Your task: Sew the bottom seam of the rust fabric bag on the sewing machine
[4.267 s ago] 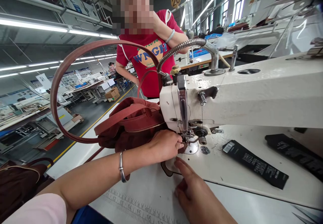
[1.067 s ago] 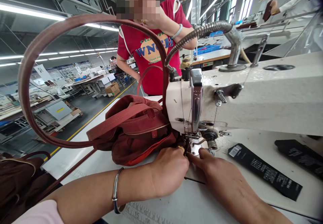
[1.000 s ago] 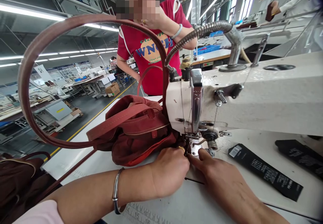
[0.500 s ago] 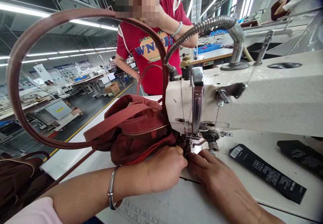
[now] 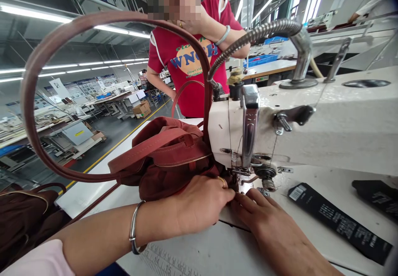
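A dark red fabric bag (image 5: 164,155) with a gold zip lies on the white table (image 5: 102,184), pushed up against the head of a cream sewing machine (image 5: 311,122). Its long leather strap (image 5: 40,60) loops high to the left. My left hand (image 5: 199,203), with a ring and a bangle, presses down on the bag's edge just left of the needle. My right hand (image 5: 267,222) lies flat on the table, fingertips touching the bag's edge under the presser foot (image 5: 241,172). The stitched spot itself is hidden by my fingers.
A person in a red T-shirt (image 5: 189,60) stands behind the table. Black printed label strips (image 5: 337,222) lie right of the needle. A flexible metal lamp arm (image 5: 255,35) arches over the machine. Another brown bag (image 5: 21,218) sits at the lower left. A ruler (image 5: 161,263) is printed on the table.
Since four seconds ago both hands have closed in on the bag's edge at the needle. Over the last second they have hardly moved; the view has shifted slightly.
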A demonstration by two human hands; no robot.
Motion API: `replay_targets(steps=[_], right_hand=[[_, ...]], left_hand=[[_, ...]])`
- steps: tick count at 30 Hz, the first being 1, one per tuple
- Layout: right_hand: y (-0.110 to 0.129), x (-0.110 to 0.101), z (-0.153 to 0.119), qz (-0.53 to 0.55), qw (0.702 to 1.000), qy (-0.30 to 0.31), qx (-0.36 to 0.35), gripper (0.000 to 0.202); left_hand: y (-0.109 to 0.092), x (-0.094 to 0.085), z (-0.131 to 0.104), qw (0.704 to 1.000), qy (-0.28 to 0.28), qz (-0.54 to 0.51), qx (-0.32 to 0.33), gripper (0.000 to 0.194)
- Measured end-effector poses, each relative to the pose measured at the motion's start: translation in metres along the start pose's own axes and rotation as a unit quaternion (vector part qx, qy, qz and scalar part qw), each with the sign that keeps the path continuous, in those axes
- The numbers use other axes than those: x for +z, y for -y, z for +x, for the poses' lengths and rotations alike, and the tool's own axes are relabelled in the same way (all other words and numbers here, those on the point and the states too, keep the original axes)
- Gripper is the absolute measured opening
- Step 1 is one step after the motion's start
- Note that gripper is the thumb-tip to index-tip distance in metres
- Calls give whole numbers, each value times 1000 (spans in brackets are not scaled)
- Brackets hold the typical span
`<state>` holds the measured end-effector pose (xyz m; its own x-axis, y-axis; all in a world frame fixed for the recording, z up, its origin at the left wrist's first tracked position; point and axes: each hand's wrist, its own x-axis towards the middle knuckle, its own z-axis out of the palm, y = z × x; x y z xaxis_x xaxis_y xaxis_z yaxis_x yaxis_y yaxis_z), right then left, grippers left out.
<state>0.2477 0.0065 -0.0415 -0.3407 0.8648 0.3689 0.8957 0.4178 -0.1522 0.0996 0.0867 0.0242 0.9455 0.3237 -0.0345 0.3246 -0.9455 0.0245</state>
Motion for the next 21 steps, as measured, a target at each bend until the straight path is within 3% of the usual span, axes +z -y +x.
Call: replay_targets(steps=[3, 8, 14, 21], right_hand=[[-1, 7, -2, -15, 999, -45, 8, 33], [-2, 9, -2, -62, 993, -96, -4, 38], [-2, 10, -3, -80, 992, -101, -7, 38], [-4, 11, -1, -79, 993, -82, -18, 43]], left_hand=[[-2, -5, 4, 998, 33, 49, 24, 29], [-7, -8, 13, 990, 108, 87, 7, 17], [-1, 4, 9, 993, 45, 107, 24, 19], [3, 6, 7, 994, 25, 95, 51, 16]])
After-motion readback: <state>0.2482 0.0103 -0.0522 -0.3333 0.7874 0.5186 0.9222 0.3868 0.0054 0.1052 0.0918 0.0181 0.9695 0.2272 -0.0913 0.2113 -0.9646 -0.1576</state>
